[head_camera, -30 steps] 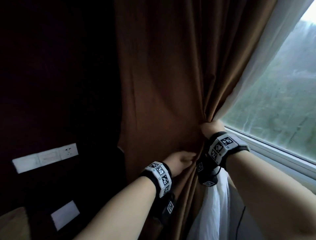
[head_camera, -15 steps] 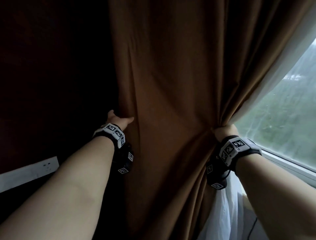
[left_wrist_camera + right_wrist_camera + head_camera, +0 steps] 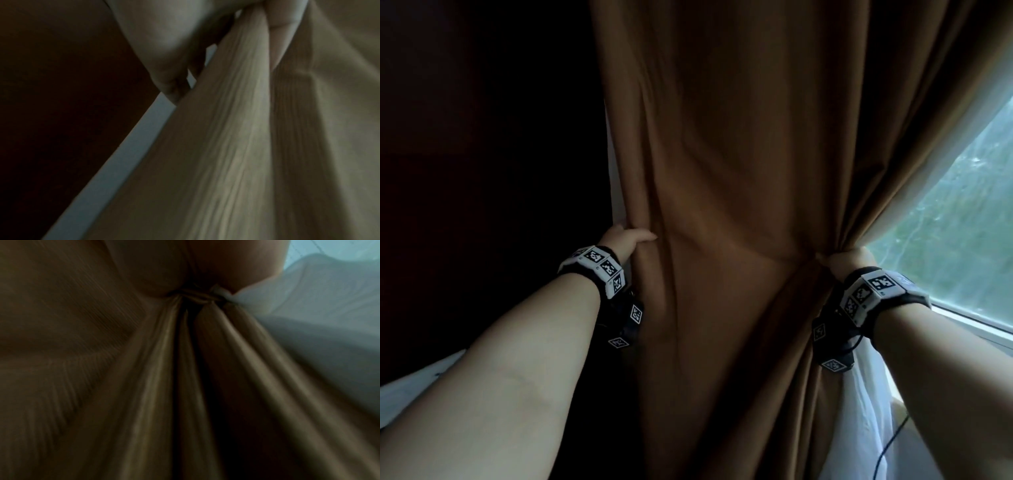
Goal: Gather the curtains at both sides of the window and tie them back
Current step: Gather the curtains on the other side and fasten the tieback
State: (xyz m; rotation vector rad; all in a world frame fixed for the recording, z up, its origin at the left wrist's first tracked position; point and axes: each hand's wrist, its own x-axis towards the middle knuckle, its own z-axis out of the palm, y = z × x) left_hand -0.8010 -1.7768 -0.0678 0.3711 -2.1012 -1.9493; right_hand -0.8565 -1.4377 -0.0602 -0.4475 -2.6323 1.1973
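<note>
A brown curtain hangs in the middle of the head view, with a white sheer curtain behind its right edge. My left hand grips the brown curtain's left edge, thumb in front of the cloth and fingers behind it. The left wrist view shows that hand wrapped round a fold of the brown curtain. My right hand grips the bunched right edge. In the right wrist view the right hand squeezes gathered folds of brown curtain and white sheer together.
The window shows green outside at the right, with its white sill below. A dark wall fills the left. A pale wall strip shows by the curtain's left edge. A black cable hangs at lower right.
My left hand left the curtain's middle, went up and left, and took hold of the curtain's left edge. My right hand kept its grip on the bunched right edge.
</note>
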